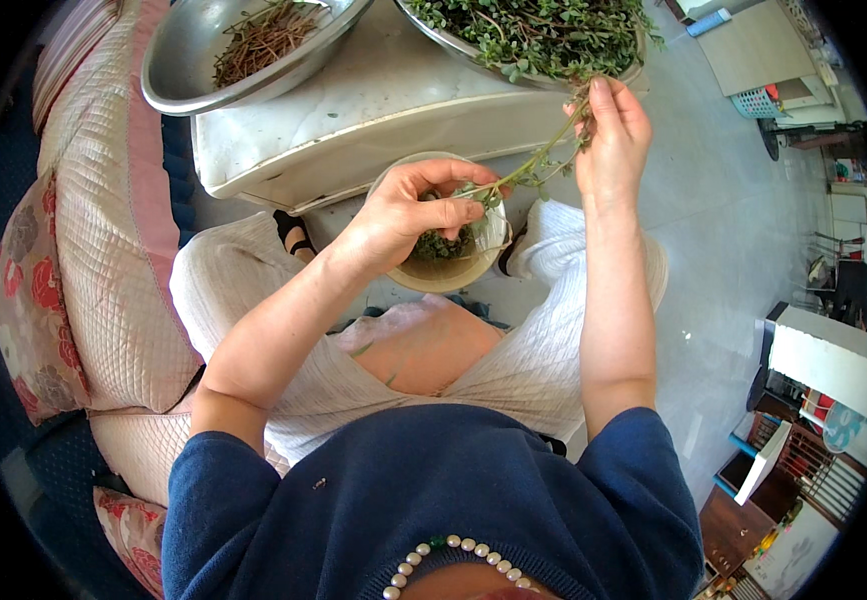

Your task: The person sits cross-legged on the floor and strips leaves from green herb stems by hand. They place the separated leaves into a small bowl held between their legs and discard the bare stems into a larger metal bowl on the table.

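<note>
A leafy green sprig (543, 158) stretches between my two hands, slanting up to the right. My left hand (423, 208) pinches its lower end between thumb and fingers, over a cream bucket (440, 272) that stands between my feet. Dark green plant bits (441, 245) lie inside that bucket, partly hidden by my hand. Up at the right, my right hand (613, 135) grips the sprig's other end, close to the rim of a metal basin (483, 62) heaped with green leafy stems (543, 35).
A second metal basin (178, 85) with reddish-brown stems (265, 42) rests on the white table (353, 115) at the far left. A quilted sofa (103, 250) with a floral cushion (38, 300) runs along my left. Grey floor (723, 220) extends to the right, towards furniture.
</note>
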Demonstrator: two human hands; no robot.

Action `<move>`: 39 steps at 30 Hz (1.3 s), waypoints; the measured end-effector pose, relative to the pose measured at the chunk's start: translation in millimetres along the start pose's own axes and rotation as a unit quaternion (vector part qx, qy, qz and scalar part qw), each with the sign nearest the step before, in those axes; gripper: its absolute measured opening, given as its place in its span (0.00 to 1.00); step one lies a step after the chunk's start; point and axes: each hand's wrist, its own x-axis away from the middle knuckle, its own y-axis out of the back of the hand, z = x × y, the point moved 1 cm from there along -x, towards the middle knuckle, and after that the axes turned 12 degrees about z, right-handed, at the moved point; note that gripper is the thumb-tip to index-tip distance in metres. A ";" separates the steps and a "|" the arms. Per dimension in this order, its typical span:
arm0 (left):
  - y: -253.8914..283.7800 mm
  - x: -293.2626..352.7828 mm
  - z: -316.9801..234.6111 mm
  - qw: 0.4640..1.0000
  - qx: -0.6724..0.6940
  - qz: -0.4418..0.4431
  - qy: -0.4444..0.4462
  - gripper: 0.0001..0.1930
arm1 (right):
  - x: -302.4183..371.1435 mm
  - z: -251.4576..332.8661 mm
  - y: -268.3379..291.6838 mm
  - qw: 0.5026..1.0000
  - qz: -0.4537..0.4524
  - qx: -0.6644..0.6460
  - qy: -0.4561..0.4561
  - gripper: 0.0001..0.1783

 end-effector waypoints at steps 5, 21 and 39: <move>1.3 -3.0 4.1 0.998 -0.015 -0.055 0.026 0.12 | 0.5 -1.9 -8.0 1.000 0.001 -0.003 0.020 0.07; 3.2 1.6 -8.3 0.985 -0.154 -0.030 0.069 0.07 | -1.8 -4.9 -16.4 0.998 0.009 0.005 0.057 0.07; -1.8 -1.1 1.0 0.997 0.014 -0.070 0.038 0.12 | -5.3 -5.0 -22.4 0.999 0.004 -0.002 0.040 0.06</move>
